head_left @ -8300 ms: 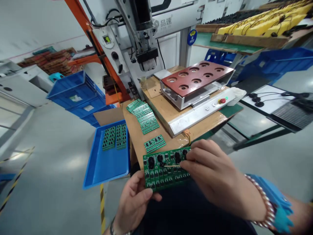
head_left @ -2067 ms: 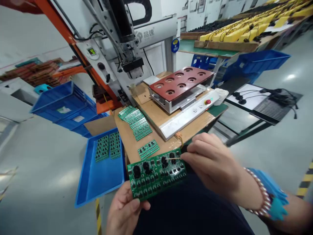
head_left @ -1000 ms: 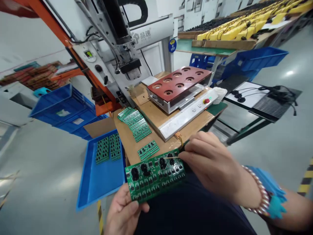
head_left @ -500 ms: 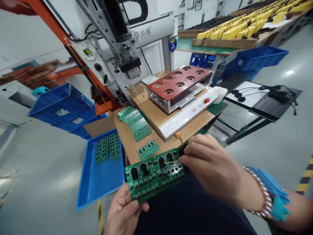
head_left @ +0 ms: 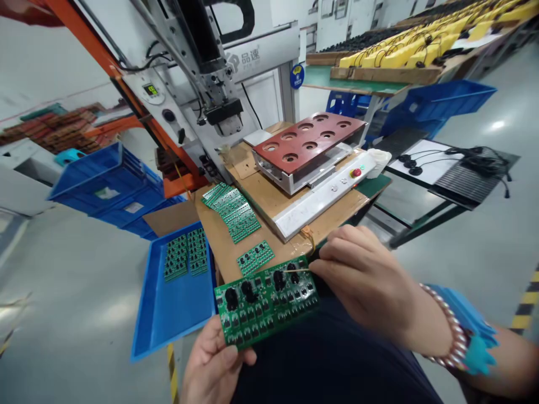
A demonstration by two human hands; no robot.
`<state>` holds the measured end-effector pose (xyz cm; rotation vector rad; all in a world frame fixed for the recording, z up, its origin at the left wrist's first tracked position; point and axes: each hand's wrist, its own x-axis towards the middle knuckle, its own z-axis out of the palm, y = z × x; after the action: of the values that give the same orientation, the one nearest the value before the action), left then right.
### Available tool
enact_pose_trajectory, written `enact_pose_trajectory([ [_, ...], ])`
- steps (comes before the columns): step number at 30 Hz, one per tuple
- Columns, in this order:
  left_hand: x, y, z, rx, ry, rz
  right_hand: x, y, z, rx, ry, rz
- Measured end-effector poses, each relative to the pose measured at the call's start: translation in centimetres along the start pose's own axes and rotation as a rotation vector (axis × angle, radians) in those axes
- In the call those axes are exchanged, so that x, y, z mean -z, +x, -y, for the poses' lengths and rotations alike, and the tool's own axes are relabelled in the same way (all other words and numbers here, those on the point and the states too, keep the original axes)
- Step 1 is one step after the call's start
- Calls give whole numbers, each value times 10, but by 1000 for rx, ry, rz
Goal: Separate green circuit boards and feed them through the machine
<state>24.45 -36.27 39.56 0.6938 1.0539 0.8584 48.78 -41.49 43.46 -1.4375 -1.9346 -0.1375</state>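
Observation:
My left hand (head_left: 217, 359) grips a green circuit board (head_left: 267, 311) by its lower left corner, thumb on top, and holds it tilted above my lap. Several glossy black blobs sit along the board's upper half, over rows of small black parts. Between the thumb and fingers of my right hand (head_left: 357, 280) is a thin wooden stick (head_left: 300, 270); its tip points left and lies at a black blob (head_left: 278, 279) right of the board's middle. Just beyond, a smaller-looking circuit board with black spots (head_left: 255, 258) lies on the brown bench top (head_left: 223, 264).
Overlapping green boards (head_left: 238, 213) lie on the bench. Left of it, a blue tray (head_left: 168, 320) holds more boards. A machine with a red plate with round holes (head_left: 309, 140) stands behind, its control bar (head_left: 324, 196) along the front. Cables (head_left: 480, 163) lie on a side table.
My right hand and the stick have shifted slightly up; the stick's tip now lies a little higher at the blob. The left hand and the circuit board stay almost still.

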Motion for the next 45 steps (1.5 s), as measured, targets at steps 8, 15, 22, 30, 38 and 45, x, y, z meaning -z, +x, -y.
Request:
enact_pose_trajectory([
  [8, 0, 1, 0, -18, 9, 3, 0, -3, -1, 5, 35, 48],
  [15, -1, 1, -1, -38, -6, -11, -1, -5, 1, 17, 40, 79],
  [22, 0, 2, -1, -45, -3, -10, 0, -3, 3, 35, 58, 79],
  [30, 5, 5, 0, -43, -4, 23, 2, -2, 0, 16, 30, 63],
  [38, -1, 1, -2, -58, 3, -17, 3, -1, 1, 15, 9, 65],
  [45, -4, 1, -2, -71, -4, -60, 8, -5, -2, 12, 108, 67],
])
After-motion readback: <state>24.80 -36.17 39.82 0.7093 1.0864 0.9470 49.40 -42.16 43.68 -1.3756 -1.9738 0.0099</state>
